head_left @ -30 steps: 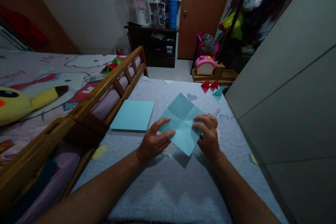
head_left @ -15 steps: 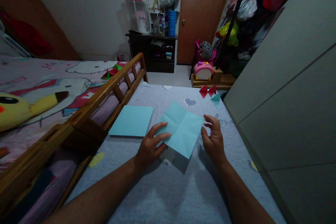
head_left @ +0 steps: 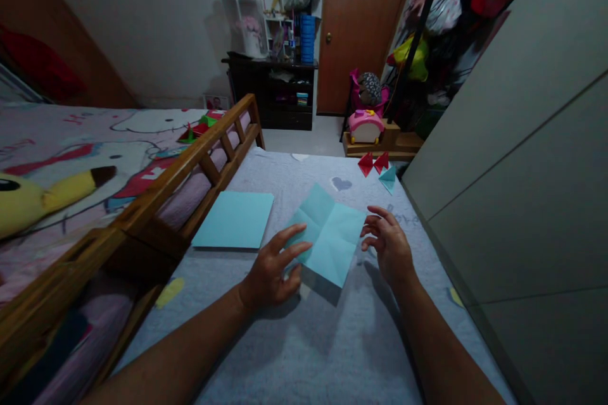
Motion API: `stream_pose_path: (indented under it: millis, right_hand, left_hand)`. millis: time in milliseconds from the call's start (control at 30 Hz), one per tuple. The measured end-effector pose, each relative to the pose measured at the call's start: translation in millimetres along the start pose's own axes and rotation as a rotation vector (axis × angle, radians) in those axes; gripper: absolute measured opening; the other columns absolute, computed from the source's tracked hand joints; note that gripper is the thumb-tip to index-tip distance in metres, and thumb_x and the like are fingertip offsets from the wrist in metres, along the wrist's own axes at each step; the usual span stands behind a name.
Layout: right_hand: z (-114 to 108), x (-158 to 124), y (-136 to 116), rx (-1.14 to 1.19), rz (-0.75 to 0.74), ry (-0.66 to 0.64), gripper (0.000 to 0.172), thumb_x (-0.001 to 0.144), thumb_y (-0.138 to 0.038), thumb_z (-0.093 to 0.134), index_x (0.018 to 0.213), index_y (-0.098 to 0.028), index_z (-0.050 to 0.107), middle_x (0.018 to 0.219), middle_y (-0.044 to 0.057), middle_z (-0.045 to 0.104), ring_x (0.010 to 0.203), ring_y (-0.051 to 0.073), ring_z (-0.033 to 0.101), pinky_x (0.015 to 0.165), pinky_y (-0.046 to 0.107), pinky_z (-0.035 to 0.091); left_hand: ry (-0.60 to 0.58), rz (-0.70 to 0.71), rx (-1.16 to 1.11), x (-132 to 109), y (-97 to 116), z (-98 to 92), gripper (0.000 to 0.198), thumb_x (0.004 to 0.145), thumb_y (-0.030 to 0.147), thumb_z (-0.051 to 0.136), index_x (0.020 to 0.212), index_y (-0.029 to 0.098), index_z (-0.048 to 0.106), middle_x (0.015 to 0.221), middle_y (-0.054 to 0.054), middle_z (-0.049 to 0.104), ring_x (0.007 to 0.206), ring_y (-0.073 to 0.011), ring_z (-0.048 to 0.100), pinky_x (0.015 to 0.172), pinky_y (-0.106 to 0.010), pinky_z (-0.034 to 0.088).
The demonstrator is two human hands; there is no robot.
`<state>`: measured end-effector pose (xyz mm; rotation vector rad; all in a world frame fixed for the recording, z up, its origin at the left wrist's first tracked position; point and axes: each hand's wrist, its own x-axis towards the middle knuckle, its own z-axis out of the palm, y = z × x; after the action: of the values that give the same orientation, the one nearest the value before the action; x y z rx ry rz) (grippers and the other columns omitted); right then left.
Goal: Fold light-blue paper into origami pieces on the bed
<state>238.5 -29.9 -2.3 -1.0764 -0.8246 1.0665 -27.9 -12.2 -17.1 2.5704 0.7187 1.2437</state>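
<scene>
A light blue square of creased paper lies on the grey bed sheet, one corner toward me and slightly lifted. My left hand rests on the sheet with its index finger and thumb on the paper's left corner, fingers apart. My right hand hovers just right of the paper, fingers loosely spread, touching nothing. A stack of flat blue paper lies to the left of the creased sheet.
Two red and one blue folded paper shapes sit at the sheet's far right. A wooden bed rail runs along the left; a grey wardrobe stands at the right. A yellow plush toy lies on the neighbouring bed.
My right hand has come off the paper's right side and opened beside it. My left hand stayed on the left corner. The paper has turned slightly.
</scene>
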Motion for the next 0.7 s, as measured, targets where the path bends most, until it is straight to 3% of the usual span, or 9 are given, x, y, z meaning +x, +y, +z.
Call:
stream_pose_path:
  millis: [100,233,367,467,567,700]
  right_hand:
    - [1,3,2,-0.053,0.074,0.01,0.051,0.071,-0.038,0.075,0.115,-0.022,0.055,0.073,-0.005,0.057,0.051,0.009,0.049,0.041,0.02,0.041]
    - [3,4,4,-0.083,0.101,-0.04,0.06,0.066,-0.034,0.08,0.117,-0.021,0.053,0.069,-0.007,0.059,0.051,0.009,0.05,0.042,0.019,0.038]
    - [3,4,3,-0.089,0.104,-0.063,0.059,0.067,-0.033,0.08,0.118,-0.021,0.054,0.069,-0.007,0.058,0.053,0.01,0.051,0.043,0.019,0.038]
    - [3,4,2,-0.104,0.104,-0.06,0.057,0.067,-0.032,0.079,0.118,-0.021,0.055,0.07,-0.006,0.059,0.053,0.01,0.051,0.044,0.02,0.038]
    - [2,5,2,-0.113,0.107,-0.058,0.057,0.067,-0.032,0.079,0.117,-0.02,0.055,0.071,-0.005,0.06,0.054,0.009,0.05,0.044,0.02,0.038]
    - [2,4,1,-0.121,0.104,-0.043,0.055,0.066,-0.033,0.079,0.115,-0.02,0.057,0.07,-0.005,0.06,0.054,0.01,0.05,0.044,0.02,0.038]
  left_hand:
    - [-0.042,0.028,-0.076,-1,0,-1.1,0.053,0.081,0.015,0.052,0.134,0.019,0.051,0.15,-0.016,0.043,0.135,-0.0309,0.048,0.107,-0.05,0.048]
    - [-0.045,-0.029,-0.14,-2,-2,-1.4,0.047,0.088,0.016,0.054,0.134,0.022,0.051,0.146,-0.015,0.049,0.131,-0.0272,0.052,0.107,-0.046,0.048]
    - [0.123,-0.238,-0.199,-2,-3,3.0,0.04,0.091,0.014,0.056,0.129,0.025,0.054,0.14,-0.012,0.053,0.126,-0.024,0.055,0.105,-0.042,0.049]
    - [0.242,-0.47,-0.379,1,-3,8.8,0.049,0.09,0.019,0.061,0.136,0.027,0.046,0.141,-0.012,0.048,0.1,-0.0157,0.064,0.09,-0.034,0.055]
    - [0.245,-0.643,-0.567,3,-2,11.3,0.054,0.089,0.022,0.063,0.138,0.025,0.042,0.127,-0.01,0.058,0.079,-0.009,0.061,0.082,-0.027,0.055]
    - [0.164,-0.717,-0.571,5,-2,6.7,0.044,0.087,0.028,0.064,0.129,0.02,0.053,0.109,-0.007,0.064,0.077,-0.0103,0.056,0.077,-0.024,0.051]
